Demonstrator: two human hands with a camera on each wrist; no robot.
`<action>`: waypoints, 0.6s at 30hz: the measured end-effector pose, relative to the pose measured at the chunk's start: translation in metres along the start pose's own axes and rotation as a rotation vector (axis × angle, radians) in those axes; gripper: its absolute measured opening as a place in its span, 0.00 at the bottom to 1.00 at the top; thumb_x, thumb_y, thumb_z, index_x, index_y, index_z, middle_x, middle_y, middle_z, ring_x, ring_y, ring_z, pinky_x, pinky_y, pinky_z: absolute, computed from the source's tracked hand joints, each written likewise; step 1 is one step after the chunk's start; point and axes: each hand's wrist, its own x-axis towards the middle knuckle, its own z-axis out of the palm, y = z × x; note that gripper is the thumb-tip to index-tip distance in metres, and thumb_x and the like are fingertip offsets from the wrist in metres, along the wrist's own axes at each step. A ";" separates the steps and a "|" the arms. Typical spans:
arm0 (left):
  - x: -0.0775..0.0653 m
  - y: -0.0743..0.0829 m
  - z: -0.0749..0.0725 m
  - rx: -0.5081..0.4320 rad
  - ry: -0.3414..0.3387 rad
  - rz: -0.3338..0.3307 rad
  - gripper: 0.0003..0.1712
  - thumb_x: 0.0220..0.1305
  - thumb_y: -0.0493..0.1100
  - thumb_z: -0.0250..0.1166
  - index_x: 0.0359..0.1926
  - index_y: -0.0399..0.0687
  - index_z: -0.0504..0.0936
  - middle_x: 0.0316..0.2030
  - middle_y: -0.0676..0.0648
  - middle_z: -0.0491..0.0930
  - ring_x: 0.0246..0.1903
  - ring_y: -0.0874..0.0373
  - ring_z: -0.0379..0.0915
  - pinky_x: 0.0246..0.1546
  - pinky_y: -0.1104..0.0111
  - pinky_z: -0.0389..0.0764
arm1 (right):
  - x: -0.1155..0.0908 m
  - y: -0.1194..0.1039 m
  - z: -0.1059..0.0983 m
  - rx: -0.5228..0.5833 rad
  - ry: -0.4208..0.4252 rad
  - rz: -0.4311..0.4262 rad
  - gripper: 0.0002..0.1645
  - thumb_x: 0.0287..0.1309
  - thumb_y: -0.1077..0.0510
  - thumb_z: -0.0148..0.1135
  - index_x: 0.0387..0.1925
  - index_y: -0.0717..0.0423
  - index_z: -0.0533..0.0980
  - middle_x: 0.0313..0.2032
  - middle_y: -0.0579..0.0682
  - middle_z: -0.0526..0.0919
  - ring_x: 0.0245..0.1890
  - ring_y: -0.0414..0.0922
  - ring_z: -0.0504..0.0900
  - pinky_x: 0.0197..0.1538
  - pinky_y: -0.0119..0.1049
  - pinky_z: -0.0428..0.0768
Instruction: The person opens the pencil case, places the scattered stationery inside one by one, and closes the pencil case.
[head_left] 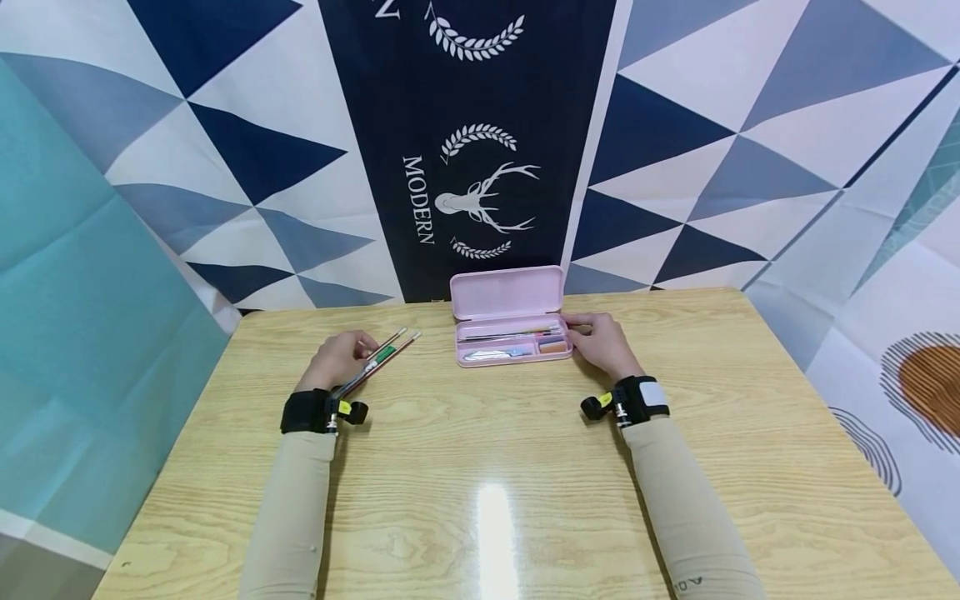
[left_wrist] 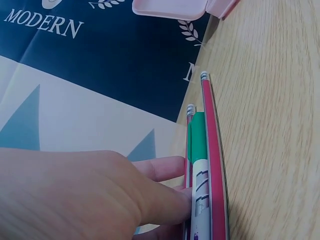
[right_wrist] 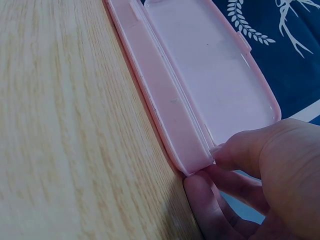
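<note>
My left hand (head_left: 341, 358) is at the table's left, thumb and fingers against a small bundle. The bundle has two red pencils (left_wrist: 214, 150) with pale eraser ends and a white marker (left_wrist: 201, 200) with a green cap between them. The fingertips are hidden behind the bundle in the left wrist view. At the back, a pink pencil case (head_left: 510, 287) stands with its lid raised. My right hand (head_left: 603, 346) pinches the case's right end, thumb at the rim near the hinge, fingers around the corner. In the right wrist view, the case's contents are hidden.
Inside the case lie slim pencils (head_left: 498, 337), a pale blue tool (head_left: 498, 354) of unclear kind and an orange block (head_left: 553, 347). The wooden table (head_left: 420, 467) ends at a patterned cloth backdrop (head_left: 487, 108) close behind the case.
</note>
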 end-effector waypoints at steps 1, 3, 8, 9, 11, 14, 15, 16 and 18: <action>0.000 0.000 0.000 0.002 -0.001 0.000 0.14 0.66 0.30 0.60 0.50 0.43 0.82 0.40 0.41 0.81 0.39 0.46 0.73 0.44 0.55 0.72 | 0.000 0.000 0.000 0.001 -0.001 0.001 0.23 0.68 0.58 0.58 0.64 0.51 0.77 0.64 0.61 0.78 0.56 0.57 0.79 0.58 0.55 0.78; 0.000 0.001 0.000 0.009 -0.004 0.008 0.14 0.66 0.30 0.59 0.50 0.43 0.82 0.40 0.41 0.81 0.39 0.46 0.73 0.44 0.55 0.72 | 0.000 0.001 0.000 0.004 -0.003 0.006 0.24 0.68 0.58 0.58 0.64 0.50 0.76 0.64 0.61 0.77 0.56 0.57 0.79 0.58 0.56 0.78; 0.000 0.001 -0.001 0.026 -0.001 0.020 0.14 0.65 0.29 0.59 0.49 0.43 0.82 0.40 0.40 0.81 0.39 0.46 0.74 0.43 0.54 0.73 | 0.002 0.002 0.000 0.004 -0.001 0.007 0.23 0.69 0.57 0.58 0.64 0.50 0.76 0.65 0.61 0.77 0.57 0.57 0.79 0.59 0.56 0.78; 0.000 0.001 -0.002 0.030 -0.001 0.021 0.14 0.65 0.29 0.59 0.49 0.43 0.82 0.40 0.40 0.81 0.39 0.46 0.74 0.43 0.54 0.73 | 0.002 0.003 0.000 0.003 0.000 0.006 0.23 0.69 0.57 0.58 0.64 0.50 0.77 0.65 0.61 0.77 0.56 0.57 0.79 0.59 0.56 0.78; 0.000 0.001 -0.002 0.034 -0.002 0.024 0.14 0.66 0.29 0.59 0.50 0.42 0.82 0.42 0.39 0.82 0.40 0.45 0.75 0.44 0.53 0.74 | 0.003 0.003 0.000 0.003 0.003 0.008 0.23 0.68 0.57 0.59 0.64 0.49 0.77 0.66 0.61 0.76 0.57 0.57 0.79 0.59 0.56 0.78; 0.000 0.000 -0.002 0.037 -0.002 0.022 0.14 0.67 0.30 0.58 0.50 0.43 0.82 0.44 0.38 0.82 0.43 0.44 0.76 0.46 0.50 0.76 | 0.003 0.003 0.001 0.004 0.008 0.000 0.23 0.68 0.58 0.59 0.63 0.50 0.77 0.66 0.61 0.76 0.56 0.56 0.79 0.56 0.52 0.78; 0.000 0.000 -0.002 0.038 -0.002 0.021 0.13 0.67 0.30 0.58 0.50 0.43 0.82 0.44 0.37 0.82 0.43 0.44 0.76 0.46 0.50 0.76 | 0.002 0.003 0.001 0.006 0.011 -0.002 0.23 0.67 0.58 0.59 0.63 0.50 0.77 0.65 0.61 0.77 0.55 0.56 0.79 0.54 0.50 0.78; 0.001 -0.001 -0.003 0.040 0.000 0.019 0.13 0.67 0.31 0.58 0.51 0.43 0.82 0.45 0.37 0.83 0.43 0.44 0.77 0.46 0.50 0.76 | 0.002 0.002 0.001 0.007 0.012 -0.005 0.23 0.67 0.58 0.60 0.63 0.50 0.77 0.65 0.61 0.77 0.55 0.55 0.79 0.53 0.49 0.77; 0.001 -0.002 -0.003 0.047 0.005 0.017 0.13 0.68 0.32 0.59 0.51 0.44 0.81 0.45 0.37 0.83 0.44 0.43 0.77 0.46 0.49 0.77 | 0.001 0.002 0.001 0.008 0.014 -0.013 0.24 0.66 0.58 0.60 0.63 0.50 0.77 0.65 0.62 0.77 0.55 0.55 0.79 0.52 0.47 0.76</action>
